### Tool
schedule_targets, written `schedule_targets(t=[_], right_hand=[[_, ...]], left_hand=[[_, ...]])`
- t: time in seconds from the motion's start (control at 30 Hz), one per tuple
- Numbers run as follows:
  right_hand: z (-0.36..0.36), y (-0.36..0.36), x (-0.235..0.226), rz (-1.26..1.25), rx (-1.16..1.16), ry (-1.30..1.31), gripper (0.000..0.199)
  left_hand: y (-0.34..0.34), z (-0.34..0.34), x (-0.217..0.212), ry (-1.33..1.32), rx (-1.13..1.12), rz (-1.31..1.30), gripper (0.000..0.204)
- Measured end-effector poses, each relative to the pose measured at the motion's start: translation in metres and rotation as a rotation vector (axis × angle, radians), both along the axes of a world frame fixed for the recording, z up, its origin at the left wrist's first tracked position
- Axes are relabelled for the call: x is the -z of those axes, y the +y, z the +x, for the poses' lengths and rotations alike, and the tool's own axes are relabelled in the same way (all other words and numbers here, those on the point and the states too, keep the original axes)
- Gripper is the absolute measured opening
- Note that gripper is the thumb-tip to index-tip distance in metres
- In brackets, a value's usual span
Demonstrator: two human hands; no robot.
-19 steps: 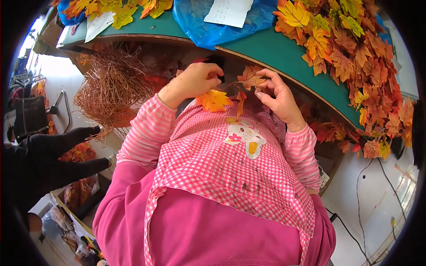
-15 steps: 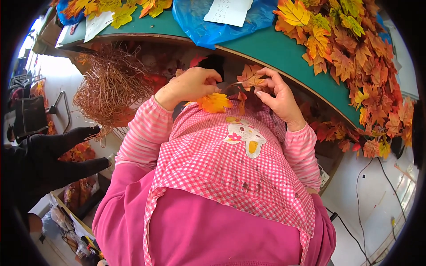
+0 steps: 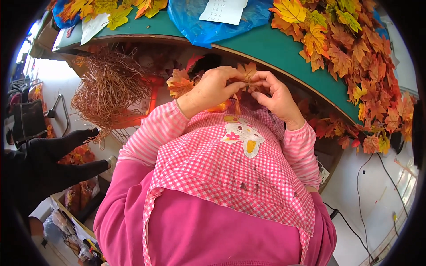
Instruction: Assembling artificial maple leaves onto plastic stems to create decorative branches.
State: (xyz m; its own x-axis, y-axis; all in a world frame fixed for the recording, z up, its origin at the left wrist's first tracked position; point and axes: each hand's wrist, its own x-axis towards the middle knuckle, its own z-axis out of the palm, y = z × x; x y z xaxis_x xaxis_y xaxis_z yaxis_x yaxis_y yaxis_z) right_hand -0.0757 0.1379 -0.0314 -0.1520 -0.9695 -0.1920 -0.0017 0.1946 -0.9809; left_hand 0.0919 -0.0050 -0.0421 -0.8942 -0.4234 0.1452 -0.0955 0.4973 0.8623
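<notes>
My left hand (image 3: 216,88) and my right hand (image 3: 276,94) meet above my lap, just below the table edge. Between their fingertips they pinch the thin brown stem (image 3: 249,84) of an artificial maple leaf spray. One orange-brown leaf (image 3: 247,71) stands up behind the fingers. A yellow-orange leaf (image 3: 217,107) shows partly under my left hand, the rest of it covered. Beyond my left wrist, an orange leaf cluster (image 3: 179,83) sticks out; whether it belongs to the same spray I cannot tell.
A tangled bundle of brown wire-like stems (image 3: 106,88) hangs at the left. On the green table (image 3: 284,52) lie a blue plastic bag (image 3: 186,24), a paper note (image 3: 224,9) and a big heap of maple leaves (image 3: 355,53). A person's dark-clothed legs (image 3: 57,155) are at the far left. Cables (image 3: 355,239) run along the floor.
My left hand has moved right, up to my right hand, and its fingers now close on the stem. The orange cluster past my left wrist shows more, the yellow-orange leaf less.
</notes>
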Motion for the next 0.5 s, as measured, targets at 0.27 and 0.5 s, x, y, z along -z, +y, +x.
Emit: schedule_targets(t=[0.27, 0.5], right_hand=[[-0.003, 0.005, -0.004, -0.015, 0.161, 0.378, 0.024], [-0.001, 0.007, -0.016, -0.009, 0.1, 0.348, 0.016]], left_hand=[[0.002, 0.002, 0.0, -0.05, -0.065, 0.389, 0.013], [0.009, -0.001, -0.01, 0.04, -0.136, 0.151, 0.026]])
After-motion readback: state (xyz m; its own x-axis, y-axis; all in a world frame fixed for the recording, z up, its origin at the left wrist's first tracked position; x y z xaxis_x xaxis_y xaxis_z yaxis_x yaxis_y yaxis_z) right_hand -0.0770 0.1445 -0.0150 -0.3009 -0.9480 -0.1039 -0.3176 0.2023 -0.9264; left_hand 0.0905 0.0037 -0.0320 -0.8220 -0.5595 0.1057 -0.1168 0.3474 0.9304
